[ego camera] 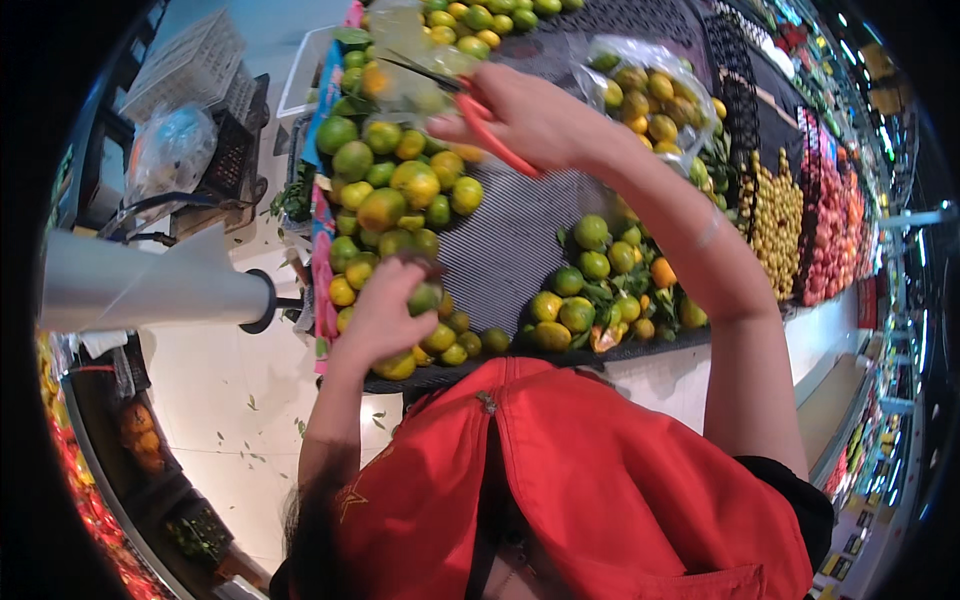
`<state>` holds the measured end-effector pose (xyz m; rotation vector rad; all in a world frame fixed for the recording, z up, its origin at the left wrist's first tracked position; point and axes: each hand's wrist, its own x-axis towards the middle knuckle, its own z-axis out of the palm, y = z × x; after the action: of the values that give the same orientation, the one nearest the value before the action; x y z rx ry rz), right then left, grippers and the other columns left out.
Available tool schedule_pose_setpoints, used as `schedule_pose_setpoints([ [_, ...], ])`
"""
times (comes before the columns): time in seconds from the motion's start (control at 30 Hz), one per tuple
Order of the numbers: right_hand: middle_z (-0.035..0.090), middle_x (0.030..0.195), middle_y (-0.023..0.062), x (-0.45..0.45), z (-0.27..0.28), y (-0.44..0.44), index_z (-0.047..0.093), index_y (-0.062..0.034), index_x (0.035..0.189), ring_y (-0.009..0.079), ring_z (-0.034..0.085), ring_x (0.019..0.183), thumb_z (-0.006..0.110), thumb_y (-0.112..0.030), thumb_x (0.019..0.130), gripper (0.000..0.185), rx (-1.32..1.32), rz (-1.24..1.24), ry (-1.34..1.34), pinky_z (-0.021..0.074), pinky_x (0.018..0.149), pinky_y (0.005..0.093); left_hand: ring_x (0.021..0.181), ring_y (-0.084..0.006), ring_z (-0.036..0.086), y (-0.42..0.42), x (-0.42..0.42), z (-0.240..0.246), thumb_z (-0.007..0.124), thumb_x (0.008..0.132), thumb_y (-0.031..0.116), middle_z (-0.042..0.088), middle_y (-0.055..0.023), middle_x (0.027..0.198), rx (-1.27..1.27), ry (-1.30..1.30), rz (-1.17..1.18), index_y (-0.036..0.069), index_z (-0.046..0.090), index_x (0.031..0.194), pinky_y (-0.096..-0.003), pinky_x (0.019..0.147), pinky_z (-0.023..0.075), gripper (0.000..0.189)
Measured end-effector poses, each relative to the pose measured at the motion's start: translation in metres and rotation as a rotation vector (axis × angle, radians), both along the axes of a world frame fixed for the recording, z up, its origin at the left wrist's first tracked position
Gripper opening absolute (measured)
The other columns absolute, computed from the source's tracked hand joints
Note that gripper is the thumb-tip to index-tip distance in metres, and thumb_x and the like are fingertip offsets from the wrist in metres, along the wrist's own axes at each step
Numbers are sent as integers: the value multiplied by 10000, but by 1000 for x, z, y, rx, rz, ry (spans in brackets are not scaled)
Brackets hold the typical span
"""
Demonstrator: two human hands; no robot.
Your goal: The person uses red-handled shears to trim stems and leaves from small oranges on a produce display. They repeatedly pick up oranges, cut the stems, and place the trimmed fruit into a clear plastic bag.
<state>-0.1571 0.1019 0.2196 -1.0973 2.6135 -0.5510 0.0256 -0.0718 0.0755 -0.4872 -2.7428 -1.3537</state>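
My right hand [525, 116] holds a pair of scissors with red handles [487, 139]. Their dark blades point up and left, over a clear plastic bag [405, 45] at the display's far left. Lower down, my left hand [386, 307] has its fingers curled around a green citrus fruit [425, 298], slightly blurred. Around that hand lies a heap of green and yellow citrus fruit [382, 208] along the left side of the display. Beneath both hands, a grey ribbed mat [499, 240] shows between the heaps.
More citrus with leaves [592, 266] lies at the mat's right. Behind it stands a clear bag of citrus [660, 97]. To the left are a plastic bag roll [157, 281], a cart with a black crate [229, 150] and white crates [187, 71]. Leaves litter the floor [225, 390].
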Motion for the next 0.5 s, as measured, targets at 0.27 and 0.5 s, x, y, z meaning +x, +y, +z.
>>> schedule_pose_setpoints([
  [0.27, 499, 694, 143, 95, -52, 209, 461, 11, 823, 241, 466, 621, 636, -406, 859, 454, -215, -524, -147, 415, 601, 366, 1031, -338, 507, 122, -23, -57, 652, 702, 101, 548, -158, 1004, -618, -61, -312, 5, 595, 991, -421, 862, 425, 310],
  [0.5, 467, 634, 75, 159, -109, 287, 454, 14, 800, 138, 419, 602, 624, -344, 888, 405, -471, -863, -449, 400, 563, 305, 1011, -319, 496, 222, -38, -68, 768, 705, 298, 518, -127, 1031, -21, -117, -167, 26, 589, 1011, -381, 874, 432, 447],
])
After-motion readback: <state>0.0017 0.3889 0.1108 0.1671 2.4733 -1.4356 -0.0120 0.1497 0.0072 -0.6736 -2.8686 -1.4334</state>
